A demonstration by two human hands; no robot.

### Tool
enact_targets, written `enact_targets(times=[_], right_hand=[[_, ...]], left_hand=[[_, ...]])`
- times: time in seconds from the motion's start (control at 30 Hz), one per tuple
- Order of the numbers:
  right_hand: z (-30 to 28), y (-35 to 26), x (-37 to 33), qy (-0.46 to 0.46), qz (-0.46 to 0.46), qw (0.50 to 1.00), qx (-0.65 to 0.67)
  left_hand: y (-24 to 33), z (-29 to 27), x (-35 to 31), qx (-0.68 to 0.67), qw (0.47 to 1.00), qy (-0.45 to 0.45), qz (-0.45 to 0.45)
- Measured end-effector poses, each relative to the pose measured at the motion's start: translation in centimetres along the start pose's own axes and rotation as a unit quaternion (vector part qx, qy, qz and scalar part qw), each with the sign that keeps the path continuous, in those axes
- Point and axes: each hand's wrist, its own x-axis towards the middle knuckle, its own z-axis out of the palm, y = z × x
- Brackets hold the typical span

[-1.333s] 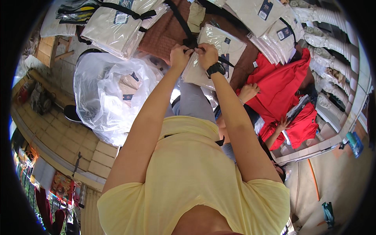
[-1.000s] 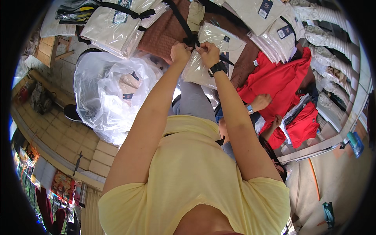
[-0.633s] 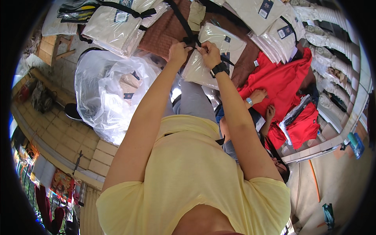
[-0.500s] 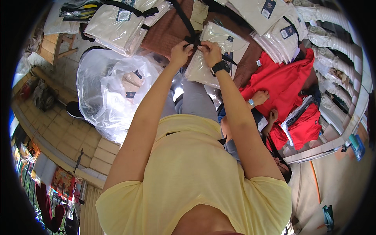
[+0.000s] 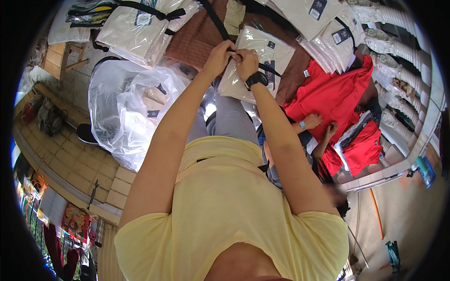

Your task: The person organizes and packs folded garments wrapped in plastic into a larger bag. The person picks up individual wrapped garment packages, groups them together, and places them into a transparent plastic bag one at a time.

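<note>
A stack of folded cream garments in clear plastic [image 5: 281,48] lies before me on a brown cloth. A black fabric strip [image 5: 270,70] crosses the stack, one end trailing to the right. Its upper length [image 5: 214,19] runs away toward the far side. At the stack's left edge my left hand [image 5: 219,58] pinches the strip, thumb and fingers together. Close beside it, my right hand [image 5: 246,64], with a black watch on the wrist, has its fingers closed on the same strip. My fingers partly hide the spot where the strip crosses or knots.
To the left stands a large clear plastic bag [image 5: 112,107] with packaged garments inside. More tied bundles [image 5: 133,35] lie at the far left, others [image 5: 323,51] at the far right. At right, a co-worker's hands [image 5: 311,122] rest by red garments [image 5: 323,93].
My two hands have come closer together at the strip. The left has shifted slightly away from me, and the right has moved left. A co-worker's hand has moved slightly at the red cloth.
</note>
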Motion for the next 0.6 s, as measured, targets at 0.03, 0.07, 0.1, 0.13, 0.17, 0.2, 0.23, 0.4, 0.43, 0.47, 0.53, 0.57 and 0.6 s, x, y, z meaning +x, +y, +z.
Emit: enact_targets(times=[0.03, 0.07, 0.1, 0.13, 0.17, 0.2, 0.23, 0.4, 0.43, 0.47, 0.53, 0.57, 0.6], right_hand=[[-0.1, 0.0, -0.1, -0.008, 0.019, 1.0, 0.012], [-0.2, 0.0, -0.2, -0.016, 0.038, 0.999, 0.023], [-0.3, 0.0, -0.2, -0.017, 0.066, 0.996, 0.065], [-0.3, -0.1, -0.2, -0.018, 0.093, 0.99, 0.107], [-0.4, -0.2, -0.2, -0.019, 0.119, 0.981, 0.149], [-0.5, -0.2, -0.2, -0.025, 0.1, 0.985, 0.137], [-0.7, -0.3, -0.2, -0.031, 0.081, 0.988, 0.124], [-1.2, -0.2, -0.4, -0.036, 0.021, 0.995, 0.093], [-1.2, -0.2, -0.4, -0.038, 0.022, 0.994, 0.098], [-1.2, 0.0, -0.3, -0.038, 0.026, 0.994, 0.102], [-1.3, 0.3, -0.4, -0.041, 0.011, 0.995, 0.095], [-1.4, 0.3, -0.4, -0.043, 0.002, 0.995, 0.091], [-1.3, 0.3, -0.3, -0.045, 0.023, 0.993, 0.108]], left_hand=[[-0.1, 0.3, 0.1, -0.028, 0.999, 0.011, -0.045], [-0.4, 0.5, 0.2, -0.034, 0.996, 0.027, -0.084], [-0.6, 0.8, 0.1, -0.039, 0.991, 0.042, -0.124], [-0.9, 1.0, 0.1, -0.045, 0.984, 0.057, -0.163], [-1.3, 1.3, -0.1, -0.036, 0.981, 0.068, -0.18], [-1.6, 1.5, -0.3, -0.028, 0.977, 0.079, -0.198], [-2.0, 1.7, -0.4, -0.019, 0.972, 0.091, -0.215], [-2.1, 2.4, -1.1, 0.005, 0.993, 0.075, -0.094], [-2.6, 2.6, -1.3, 0.04, 0.995, 0.081, -0.034], [-2.5, 2.6, -1.5, 0.016, 0.996, 0.075, -0.047], [-2.3, 2.7, -1.9, -0.031, 0.995, 0.065, -0.074], [-2.5, 2.7, -2.0, -0.024, 0.994, 0.057, -0.092], [-2.7, 2.5, -2.0, -0.017, 0.992, 0.049, -0.111]])
